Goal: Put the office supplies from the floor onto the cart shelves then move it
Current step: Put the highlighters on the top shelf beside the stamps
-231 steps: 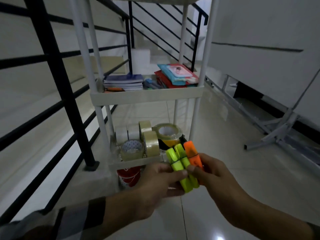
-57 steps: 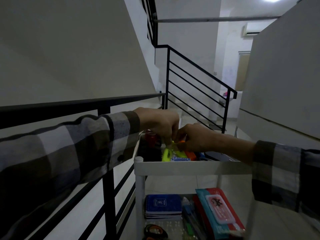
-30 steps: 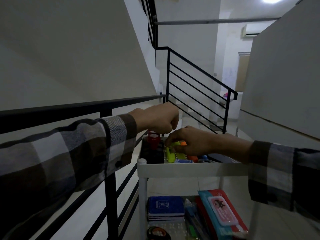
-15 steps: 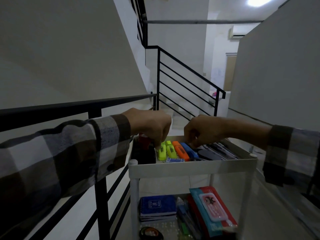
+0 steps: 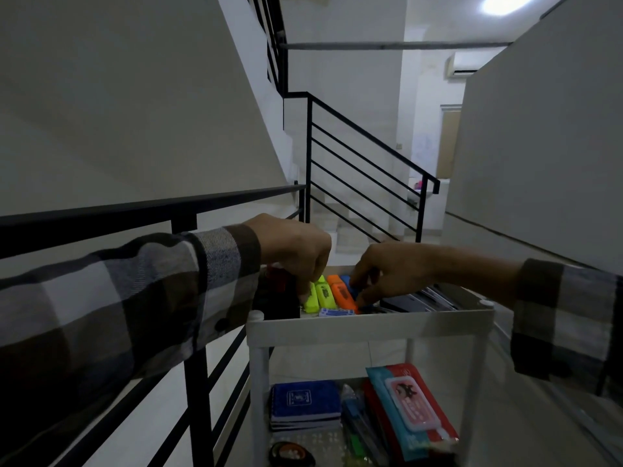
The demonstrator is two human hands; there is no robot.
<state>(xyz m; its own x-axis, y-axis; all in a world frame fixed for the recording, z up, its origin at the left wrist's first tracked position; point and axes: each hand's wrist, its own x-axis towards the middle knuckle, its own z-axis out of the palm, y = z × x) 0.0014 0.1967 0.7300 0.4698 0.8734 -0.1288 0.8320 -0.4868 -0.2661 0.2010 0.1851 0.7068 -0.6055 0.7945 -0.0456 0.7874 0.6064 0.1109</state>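
The white cart point(image 5: 367, 326) stands in front of me, and both my hands reach into its top shelf. Two yellow-green highlighters point(image 5: 318, 294), an orange highlighter point(image 5: 341, 294) and a blue highlighter point(image 5: 350, 288) lie side by side there. My left hand point(image 5: 296, 251) has its fingertips down on the left yellow highlighter. My right hand point(image 5: 391, 267) pinches the blue highlighter beside the orange one. Dark flat items point(image 5: 421, 299) lie on the right of the shelf. On the shelf below sit blue notebooks point(image 5: 305, 404), pens point(image 5: 357, 423) and a teal-and-red wipes pack point(image 5: 411, 406).
A black stair railing point(image 5: 188, 210) runs close along the cart's left side. Stairs rise behind the cart. A grey wall panel point(image 5: 539, 163) stands on the right. Tiled floor point(image 5: 526, 429) shows to the right of the cart.
My right hand has dropped from above the shelf onto the blue highlighter. My left hand has stayed on the yellow highlighters. The view has shifted slightly.
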